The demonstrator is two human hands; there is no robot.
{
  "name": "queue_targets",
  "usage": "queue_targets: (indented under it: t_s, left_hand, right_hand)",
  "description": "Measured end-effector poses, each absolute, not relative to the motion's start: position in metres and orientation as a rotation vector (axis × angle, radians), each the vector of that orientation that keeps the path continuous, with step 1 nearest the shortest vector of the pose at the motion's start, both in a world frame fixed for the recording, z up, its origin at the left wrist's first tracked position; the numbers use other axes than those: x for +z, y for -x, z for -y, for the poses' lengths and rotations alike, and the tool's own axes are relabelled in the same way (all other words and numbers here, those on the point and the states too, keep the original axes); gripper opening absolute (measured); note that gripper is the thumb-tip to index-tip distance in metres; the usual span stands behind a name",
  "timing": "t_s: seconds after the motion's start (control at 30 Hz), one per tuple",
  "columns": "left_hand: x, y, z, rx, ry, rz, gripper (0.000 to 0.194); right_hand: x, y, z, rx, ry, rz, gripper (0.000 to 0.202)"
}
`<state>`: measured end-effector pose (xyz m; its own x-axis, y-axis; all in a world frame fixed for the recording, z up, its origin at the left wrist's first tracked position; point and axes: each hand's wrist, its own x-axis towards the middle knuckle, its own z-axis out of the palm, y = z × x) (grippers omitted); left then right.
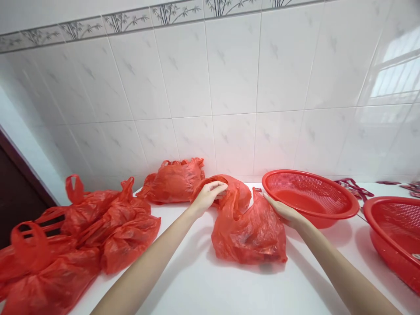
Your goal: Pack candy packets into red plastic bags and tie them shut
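A red plastic bag (251, 234) with dark contents showing faintly through it rests on the white table in front of me. My left hand (210, 196) pinches the bag's left handle between thumb and fingers. On the other side, my right hand (284, 211) is at the upper right edge by the right handle, its fingers partly hidden by the plastic. Between my hands the bag's top dips low. Just behind it lies another red plastic bag (241, 188), partly covered by my left hand and the front bag.
Several filled red bags (121, 223) crowd the table's left side, and one bulky red bag (179, 181) leans near the tiled wall (232, 74). To the right stand a red colander (311, 216) and a second red colander (393, 240). Dark red strips (354, 188) lie behind them.
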<state>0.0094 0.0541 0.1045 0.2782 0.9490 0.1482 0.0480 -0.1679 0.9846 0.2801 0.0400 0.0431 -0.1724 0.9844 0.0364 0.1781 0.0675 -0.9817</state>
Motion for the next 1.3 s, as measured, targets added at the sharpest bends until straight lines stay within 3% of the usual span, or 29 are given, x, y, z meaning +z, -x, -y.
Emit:
queue_targets:
  t_s: [0.13,0.23,0.4,0.77,1.0,1.3]
  left_hand:
    - [0.101,-0.012,-0.055,1.064,-1.585,-1.029,0.036]
    - [0.099,-0.018,-0.054,1.119,-1.691,-1.103,0.031]
    - [0.105,-0.027,-0.048,1.216,-1.818,-1.092,0.026]
    - [0.15,-0.002,-0.033,1.288,-1.909,-0.944,0.055]
    - [0.177,-0.003,-0.017,1.272,-2.02,-0.94,0.055]
    - [0.165,-0.034,0.003,1.132,-2.111,-0.605,0.047]
  right_hand:
    - [0.048,-0.275,-0.044,1.618,0.93,1.312,0.043]
    - [0.058,-0.274,-0.039,1.68,0.868,1.281,0.035]
    - [0.084,-0.275,-0.025,1.516,0.873,1.33,0.032]
    - [0.119,-0.29,0.001,1.063,0.852,1.32,0.037]
    - [0.129,-0.287,0.016,1.042,0.743,1.275,0.032]
    - [0.122,-0.239,0.025,1.206,0.613,1.287,0.032]
